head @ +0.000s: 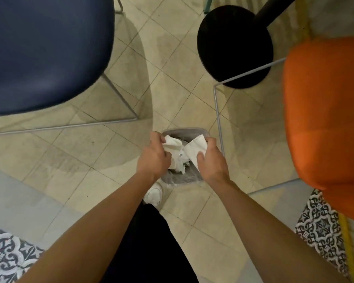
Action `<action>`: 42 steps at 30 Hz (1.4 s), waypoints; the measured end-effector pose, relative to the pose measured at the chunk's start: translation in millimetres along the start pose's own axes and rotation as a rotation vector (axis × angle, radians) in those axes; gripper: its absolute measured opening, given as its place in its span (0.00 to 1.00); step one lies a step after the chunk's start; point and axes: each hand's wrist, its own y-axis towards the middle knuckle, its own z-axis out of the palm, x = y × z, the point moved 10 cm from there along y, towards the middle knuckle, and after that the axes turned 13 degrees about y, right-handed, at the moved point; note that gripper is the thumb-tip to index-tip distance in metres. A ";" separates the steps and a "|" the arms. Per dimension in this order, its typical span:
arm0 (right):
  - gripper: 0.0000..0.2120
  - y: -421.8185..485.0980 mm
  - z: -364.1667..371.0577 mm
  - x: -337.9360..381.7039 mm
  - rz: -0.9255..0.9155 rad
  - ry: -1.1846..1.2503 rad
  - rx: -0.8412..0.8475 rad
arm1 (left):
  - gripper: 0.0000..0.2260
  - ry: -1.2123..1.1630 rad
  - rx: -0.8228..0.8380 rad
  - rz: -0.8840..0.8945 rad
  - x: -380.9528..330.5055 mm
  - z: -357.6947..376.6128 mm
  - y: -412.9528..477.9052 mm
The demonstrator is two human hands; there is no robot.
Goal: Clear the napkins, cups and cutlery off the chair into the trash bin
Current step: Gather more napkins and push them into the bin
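A small grey trash bin (184, 132) with a clear liner stands on the floor between two chairs, mostly hidden by my hands. My left hand (154, 156) grips a crumpled white napkin (173, 146) right above the bin's mouth. My right hand (211, 160) grips another white napkin (196, 148) beside it, also over the bin. More crumpled white paper (180, 166) lies inside the bin below. The dark blue chair seat (47, 52) at the upper left shows nothing on it. No cups or cutlery are in view.
An orange chair (325, 123) stands at the right, its thin metal leg frame (218, 119) close to the bin. A black round table base (234, 45) sits on the tiles behind. My white shoe (154, 194) is just in front of the bin.
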 end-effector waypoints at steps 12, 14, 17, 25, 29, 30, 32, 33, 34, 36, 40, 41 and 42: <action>0.15 72.1 78.4 -81.3 -0.099 0.059 -0.202 | 0.10 0.791 0.024 0.473 -19.1 129.2 89.1; 0.17 85.1 91.9 -96.2 -0.073 -0.025 -0.175 | 0.11 0.857 0.053 0.524 -14.9 147.3 99.3; 0.18 96.6 111.4 -115.4 0.009 -0.047 -0.083 | 0.15 0.921 0.091 0.513 -5.9 164.5 111.3; 0.28 106.5 163.8 -128.3 0.114 0.132 0.186 | 0.16 1.021 0.251 0.390 20.6 196.7 136.3; 0.25 96.5 158.9 -124.1 0.106 0.155 0.174 | 0.16 0.944 0.218 0.389 14.2 179.6 128.9; 0.25 93.4 155.0 -121.4 0.101 0.162 0.166 | 0.16 0.917 0.206 0.392 10.0 173.0 125.2; 0.24 86.5 145.8 -113.7 0.085 0.151 0.159 | 0.17 0.860 0.191 0.387 1.7 158.1 116.5; 0.24 82.7 139.8 -108.6 0.077 0.137 0.155 | 0.17 0.830 0.186 0.381 -2.2 149.3 111.5; 0.23 77.6 131.9 -101.5 0.069 0.126 0.152 | 0.17 0.805 0.180 0.377 -6.8 138.2 105.2; 0.22 67.6 117.7 -87.5 0.051 0.128 0.152 | 0.15 0.788 0.153 0.388 -16.3 117.9 93.1; 0.20 45.7 85.9 -53.3 0.007 0.126 0.153 | 0.13 0.749 0.111 0.370 -31.5 72.2 68.7; 0.20 40.4 77.5 -43.9 -0.002 0.124 0.149 | 0.13 0.730 0.103 0.365 -35.6 60.3 62.2; 0.19 34.6 68.4 -33.4 -0.011 0.121 0.149 | 0.14 0.716 0.092 0.364 -41.1 46.9 54.5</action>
